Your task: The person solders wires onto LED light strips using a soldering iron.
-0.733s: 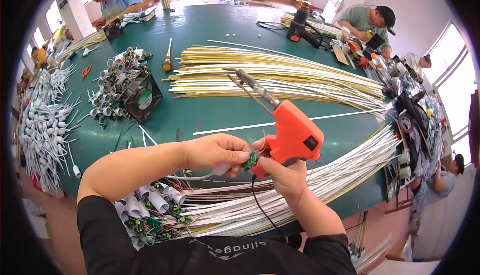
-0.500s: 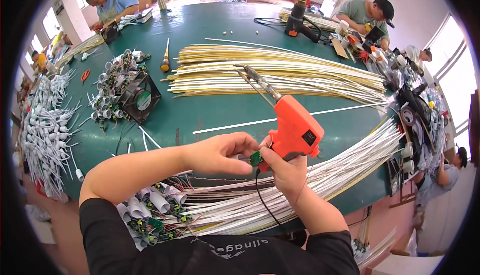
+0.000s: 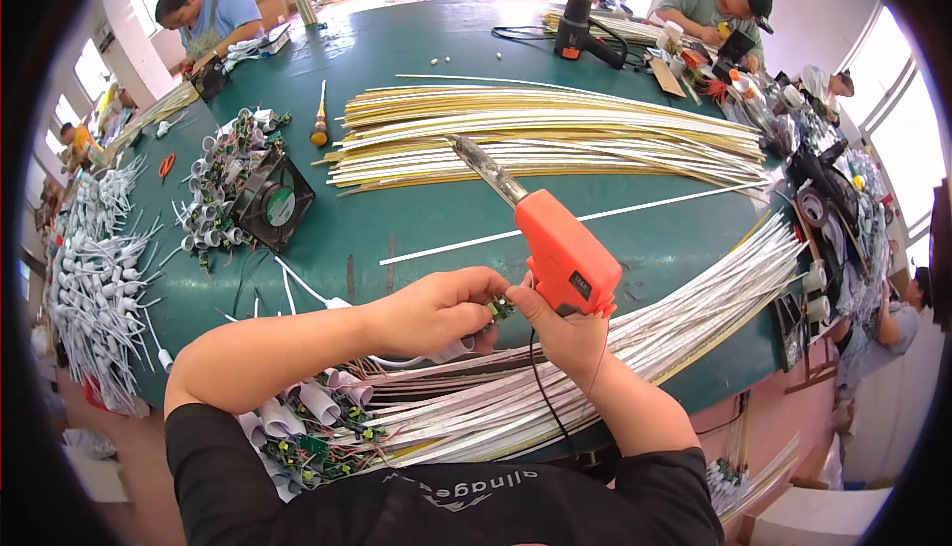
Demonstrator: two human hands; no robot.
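My right hand (image 3: pixel 567 336) is wrapped round the grip of a red soldering gun (image 3: pixel 565 253), whose long metal tip points up and away to the left. My left hand (image 3: pixel 446 310) is closed on a small green circuit board (image 3: pixel 500 308), pinched between thumb and fingers close to my right thumb. A white tubular piece (image 3: pixel 451 351) shows below the left palm; my fingers partly hide it. From the gun a black cord (image 3: pixel 540 387) runs down. Beneath both forearms lies a bundle of long white strips (image 3: pixel 555 399), with circuit boards and white sleeves (image 3: pixel 319 403) at its left end.
Across the green table (image 3: pixel 436 219) lie yellow and white strips (image 3: pixel 555 139). At left are a black fan (image 3: pixel 274 199), a screwdriver (image 3: pixel 319 124), orange-handled scissors (image 3: pixel 167 165) and heaped white cabled parts (image 3: pixel 99 278). A heat gun (image 3: pixel 577 30) stands far right; co-workers sit around.
The soldering gun has shifted a little left and turned in my right hand. The circuit board has been turned in my left hand, and the white tubular piece now shows below it.
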